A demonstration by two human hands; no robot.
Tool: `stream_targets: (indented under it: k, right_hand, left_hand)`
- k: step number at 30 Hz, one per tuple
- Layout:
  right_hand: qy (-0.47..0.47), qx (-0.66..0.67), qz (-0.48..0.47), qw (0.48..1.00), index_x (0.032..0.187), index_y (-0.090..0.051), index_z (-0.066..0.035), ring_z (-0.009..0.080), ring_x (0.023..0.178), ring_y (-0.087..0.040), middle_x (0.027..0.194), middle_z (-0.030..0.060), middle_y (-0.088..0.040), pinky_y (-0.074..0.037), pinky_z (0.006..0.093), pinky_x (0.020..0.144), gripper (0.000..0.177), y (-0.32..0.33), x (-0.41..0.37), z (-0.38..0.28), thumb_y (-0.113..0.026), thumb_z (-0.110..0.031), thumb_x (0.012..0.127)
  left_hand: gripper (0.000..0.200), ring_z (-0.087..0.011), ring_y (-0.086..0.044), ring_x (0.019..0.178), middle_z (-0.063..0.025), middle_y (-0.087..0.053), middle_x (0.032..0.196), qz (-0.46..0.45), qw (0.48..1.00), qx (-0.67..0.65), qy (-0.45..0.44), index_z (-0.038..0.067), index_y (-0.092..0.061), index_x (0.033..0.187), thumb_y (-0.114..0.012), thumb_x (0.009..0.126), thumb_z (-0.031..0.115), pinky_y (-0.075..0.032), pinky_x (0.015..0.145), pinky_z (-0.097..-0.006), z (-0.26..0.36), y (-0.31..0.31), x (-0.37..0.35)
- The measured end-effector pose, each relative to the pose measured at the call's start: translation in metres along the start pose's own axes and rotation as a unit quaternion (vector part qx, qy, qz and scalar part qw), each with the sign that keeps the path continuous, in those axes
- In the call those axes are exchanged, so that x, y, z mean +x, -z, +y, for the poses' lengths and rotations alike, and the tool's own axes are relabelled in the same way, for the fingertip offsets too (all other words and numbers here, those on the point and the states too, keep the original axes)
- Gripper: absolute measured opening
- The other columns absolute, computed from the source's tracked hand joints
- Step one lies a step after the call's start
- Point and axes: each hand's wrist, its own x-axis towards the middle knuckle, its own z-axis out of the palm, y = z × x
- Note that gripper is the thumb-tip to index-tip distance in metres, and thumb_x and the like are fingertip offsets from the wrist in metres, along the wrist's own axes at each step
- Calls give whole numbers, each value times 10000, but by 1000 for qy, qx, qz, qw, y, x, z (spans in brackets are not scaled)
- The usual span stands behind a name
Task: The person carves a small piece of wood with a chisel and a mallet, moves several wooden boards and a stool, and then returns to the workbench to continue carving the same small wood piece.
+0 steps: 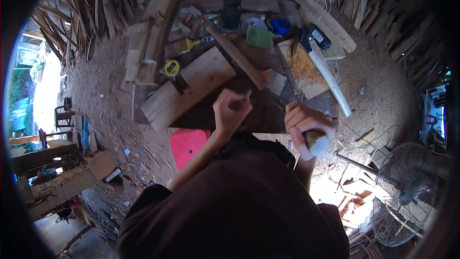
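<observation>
My right hand point(309, 125) is wrapped round the thick wooden handle point(317, 142) of a hand tool, its pale butt end towards me. A thin dark shaft seems to run from the fist over the bench, but its tip is too dim to tell the kind. My left hand point(232, 110) is raised over the bench's front edge, fingers curled in as in a pinch. Whatever it holds, if anything, is too small to make out. Left of it lies a wide wooden board point(201, 79) with a dark patch near its middle. A narrow wooden strip point(237, 57) lies beyond.
A yellow tape measure point(171, 68), a green square point(259, 37), a blue roll point(281, 26) and a pale curved strip point(328, 76) crowd the bench. Below its front edge is a red sheet point(189, 146). A wire-caged fan point(405, 194) stands at right. Timber stacks point(108, 14) line the back.
</observation>
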Motion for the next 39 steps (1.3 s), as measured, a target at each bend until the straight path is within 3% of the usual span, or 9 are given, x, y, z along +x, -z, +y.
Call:
stream_targets:
  k: [1,3,7,11,15,19,21,30,39]
  right_hand:
    - [13,-1,-2,1000,643,-512,-9,207,511,-545,592,90,-558,-463,374,569,128,2,7,0,-582,98,644]
    - [24,-8,20,999,639,-516,-10,204,502,-541,571,87,-548,-458,369,568,115,5,21,2,-585,83,642]
    - [35,-39,19,998,625,-515,-13,204,495,-542,558,83,-547,-457,366,578,114,18,36,0,-590,72,643]
    - [38,-65,16,997,624,-508,-16,201,508,-546,572,72,-552,-460,376,570,140,17,36,-3,-616,60,669]
    - [44,-98,-55,993,673,-495,-29,203,521,-553,598,79,-561,-479,369,594,119,5,1,-2,-562,60,714]
    - [-43,-64,-31,997,658,-533,-29,225,549,-582,611,90,-562,-487,374,587,145,-20,-55,1,-596,99,629]
    - [-27,-43,22,998,660,-534,-27,234,554,-583,608,88,-555,-495,383,602,139,-30,-75,13,-589,100,663]
    - [-22,-88,-8,996,655,-525,-4,246,592,-588,641,103,-555,-503,405,625,132,-35,-94,14,-639,55,689]
    - [-40,-52,-1,998,648,-532,-3,253,578,-582,634,98,-551,-512,417,642,132,-31,-86,19,-629,86,648]
  left_hand:
    - [162,-94,-609,685,-31,-600,740,22,998,-16,54,-1,-597,761,-753,722,-19,-487,639,-231,0,0,15]
    - [172,-85,-609,703,-30,-607,748,88,992,-75,58,10,-583,747,-742,721,-47,-485,661,-227,3,-4,49]
    - [184,-109,-588,649,-55,-567,733,130,988,-27,-78,11,-572,740,-737,689,-55,-476,569,-228,17,-10,88]
    - [207,-184,-583,629,-81,-559,727,49,987,6,-152,15,-572,766,-745,673,-50,-485,562,-279,36,-16,62]
    - [190,-209,-629,660,-90,-597,766,-77,991,35,-101,11,-594,793,-744,692,-50,-519,564,-289,7,12,-6]
    - [177,-196,-677,717,-103,-669,846,-76,994,73,-9,11,-638,804,-759,687,-42,-548,623,-274,-5,39,-42]
    - [166,-181,-675,661,-74,-649,803,-80,991,82,-65,25,-629,807,-749,705,-28,-542,573,-277,-13,31,-47]
    - [196,-118,-614,574,-71,-660,782,-59,994,91,23,13,-614,763,-781,669,-26,-481,496,-241,-20,-10,-63]
    - [186,-83,-561,529,-50,-651,778,-58,993,100,32,27,-624,772,-773,670,-17,-446,472,-223,-21,-12,-65]
